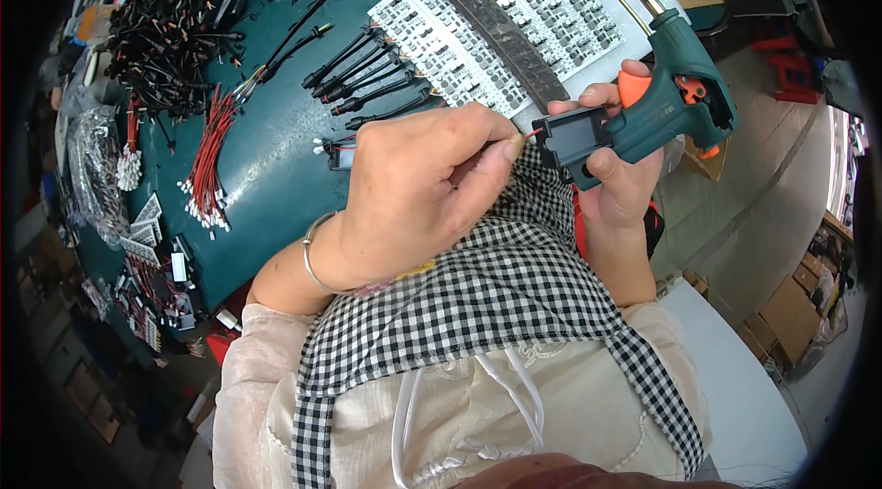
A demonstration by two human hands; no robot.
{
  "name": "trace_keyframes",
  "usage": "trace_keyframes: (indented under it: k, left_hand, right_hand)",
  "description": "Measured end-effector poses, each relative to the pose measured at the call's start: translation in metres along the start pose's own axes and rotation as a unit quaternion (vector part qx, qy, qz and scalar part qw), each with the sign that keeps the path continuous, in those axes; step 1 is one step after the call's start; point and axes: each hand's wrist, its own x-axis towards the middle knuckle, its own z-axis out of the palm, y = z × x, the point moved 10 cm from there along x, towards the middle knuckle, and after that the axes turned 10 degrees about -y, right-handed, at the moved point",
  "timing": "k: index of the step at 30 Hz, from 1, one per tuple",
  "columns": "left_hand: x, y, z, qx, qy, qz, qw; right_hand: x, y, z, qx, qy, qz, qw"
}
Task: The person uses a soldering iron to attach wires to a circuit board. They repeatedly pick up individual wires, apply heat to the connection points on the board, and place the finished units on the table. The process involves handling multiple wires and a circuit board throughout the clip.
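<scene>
My left hand (427, 181), a bangle on its wrist, is closed in a pinch on a thin red wire (531, 133). The wire reaches the edge of a small black open-topped plastic case (577, 135). My right hand (625, 186) grips that case between thumb and fingers, together with a dark green glue gun (657, 117) that has an orange trigger (632, 88). The gun's nozzle points up and away from me. Whatever else lies in my left palm is hidden. Beneath my left hand, a small case with wires (340, 157) sticks out partly.
Several black cable leads (372, 76) lie beside white circuit board panels (441, 48), which a dark metal bar (487, 16) crosses. Farther left are a bundle of red wires (213, 149), a heap of black cables (170, 39) and a plastic bag (95, 168). The green tabletop (266, 227) ends near my apron.
</scene>
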Motion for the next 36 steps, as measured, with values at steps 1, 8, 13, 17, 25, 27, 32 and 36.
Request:
trace_keyframes:
  k: [1, 8, 13, 17, 25, 27, 32, 36]
  left_hand:
    - [0.000, 0.002, -0.001, 0.000, 0.010, 0.017, 1.000]
    - [-0.001, -0.006, 0.005, -0.012, 0.012, 0.038, 0.999]
    - [-0.001, -0.015, 0.020, -0.122, -0.037, -0.007, 0.992]
    - [0.002, -0.005, 0.022, -0.068, -0.022, 0.049, 0.996]
    - [0.005, 0.000, 0.013, -0.011, -0.079, 0.047, 0.996]
    - [0.001, -0.006, 0.002, -0.092, -0.065, -0.011, 0.994]
    - [-0.017, -0.056, -0.026, -0.091, 0.000, -0.201, 0.975]
    - [-0.019, -0.084, -0.029, 0.098, 0.017, -0.202, 0.974]
  right_hand:
    - [0.000, 0.000, 0.000, -0.003, -0.001, 0.002, 1.000]
    - [0.001, 0.005, 0.003, 0.006, -0.021, 0.022, 1.000]
    - [-0.001, 0.010, 0.013, 0.018, -0.021, 0.025, 0.999]
    - [-0.001, 0.010, 0.019, -0.037, -0.055, 0.015, 0.998]
    - [-0.009, 0.019, 0.029, -0.096, -0.093, 0.024, 0.991]
    - [-0.012, 0.022, 0.038, -0.124, -0.107, 0.038, 0.986]
    - [-0.019, 0.017, 0.028, -0.154, -0.093, 0.024, 0.983]
    - [-0.023, 0.004, 0.017, -0.129, -0.049, 0.053, 0.989]
